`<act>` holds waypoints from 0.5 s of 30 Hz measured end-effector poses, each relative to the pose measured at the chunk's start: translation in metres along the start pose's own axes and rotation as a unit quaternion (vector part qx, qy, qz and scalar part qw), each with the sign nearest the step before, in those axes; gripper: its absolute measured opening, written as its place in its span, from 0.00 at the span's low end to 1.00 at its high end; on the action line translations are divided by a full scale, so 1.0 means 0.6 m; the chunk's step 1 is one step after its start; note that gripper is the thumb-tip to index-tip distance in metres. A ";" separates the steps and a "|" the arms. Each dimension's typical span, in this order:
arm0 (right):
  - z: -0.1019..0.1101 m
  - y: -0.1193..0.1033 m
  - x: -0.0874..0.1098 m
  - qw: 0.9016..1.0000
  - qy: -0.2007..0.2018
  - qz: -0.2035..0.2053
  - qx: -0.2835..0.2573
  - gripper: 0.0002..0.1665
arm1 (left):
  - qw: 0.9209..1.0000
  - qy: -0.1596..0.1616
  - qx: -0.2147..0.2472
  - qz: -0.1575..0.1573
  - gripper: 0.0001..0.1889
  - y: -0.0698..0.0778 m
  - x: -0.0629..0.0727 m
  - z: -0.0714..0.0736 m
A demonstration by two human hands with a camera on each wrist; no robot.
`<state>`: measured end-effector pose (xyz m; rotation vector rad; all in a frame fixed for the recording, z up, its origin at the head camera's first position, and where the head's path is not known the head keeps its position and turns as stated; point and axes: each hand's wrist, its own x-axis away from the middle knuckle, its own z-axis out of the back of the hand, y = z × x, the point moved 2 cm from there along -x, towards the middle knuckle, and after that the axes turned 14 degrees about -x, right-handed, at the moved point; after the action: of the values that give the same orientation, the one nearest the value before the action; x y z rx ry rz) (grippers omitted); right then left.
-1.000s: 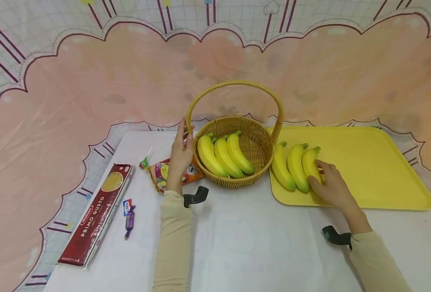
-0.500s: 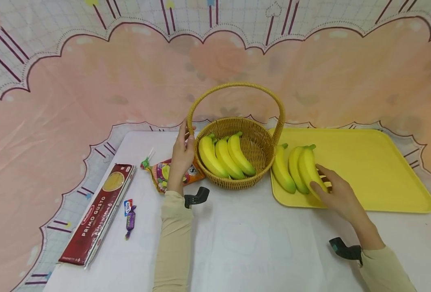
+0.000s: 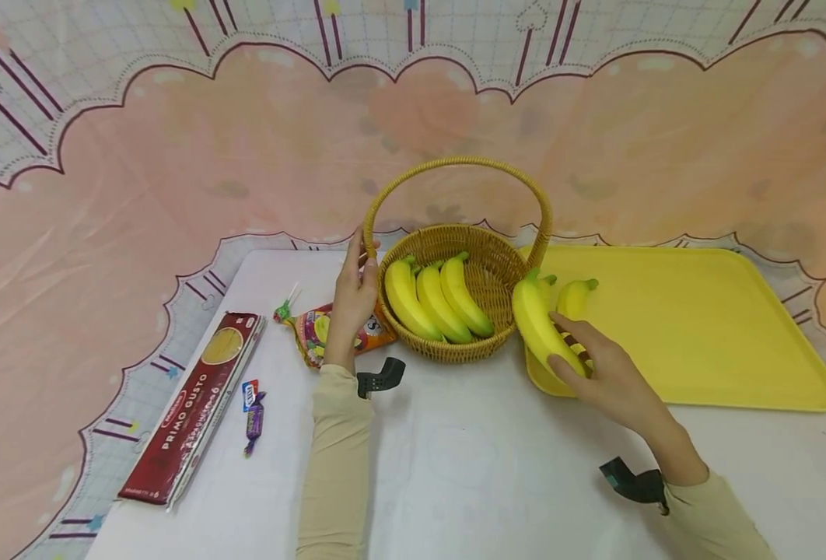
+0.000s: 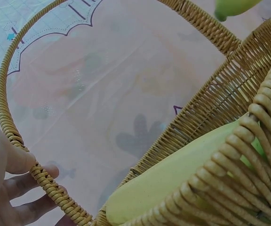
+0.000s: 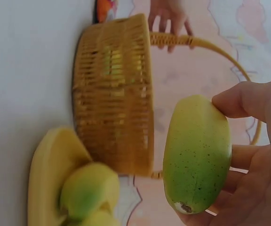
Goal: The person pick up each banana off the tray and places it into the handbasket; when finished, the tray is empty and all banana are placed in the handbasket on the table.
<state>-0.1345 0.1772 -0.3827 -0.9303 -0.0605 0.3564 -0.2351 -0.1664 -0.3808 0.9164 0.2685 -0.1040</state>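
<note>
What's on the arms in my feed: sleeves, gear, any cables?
Both arms wear plain beige long sleeves, the left sleeve creased, the right sleeve partly out of frame. A black, bent device sits at each wrist: left device, right device. The left hand and right hand are gloveless. No cables show.

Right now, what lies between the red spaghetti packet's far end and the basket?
The head view shows a green lollipop, then the bright candy bag with the left hand across it.
</note>
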 end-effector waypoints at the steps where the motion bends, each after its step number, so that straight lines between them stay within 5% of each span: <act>1: -0.004 -0.004 -0.005 1.000 -0.002 0.005 -0.005 0.36 | 1.000 -0.002 0.000 0.002 0.28 0.000 0.000 0.000; 15: -0.068 -0.041 -0.099 0.997 -0.010 0.027 -0.066 0.37 | 1.000 -0.017 0.007 0.011 0.29 0.060 0.022 0.028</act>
<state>-0.1753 0.1131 -0.3818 -1.0615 -0.0777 0.4145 -0.2122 -0.1574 -0.3469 0.9309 0.2270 -0.1007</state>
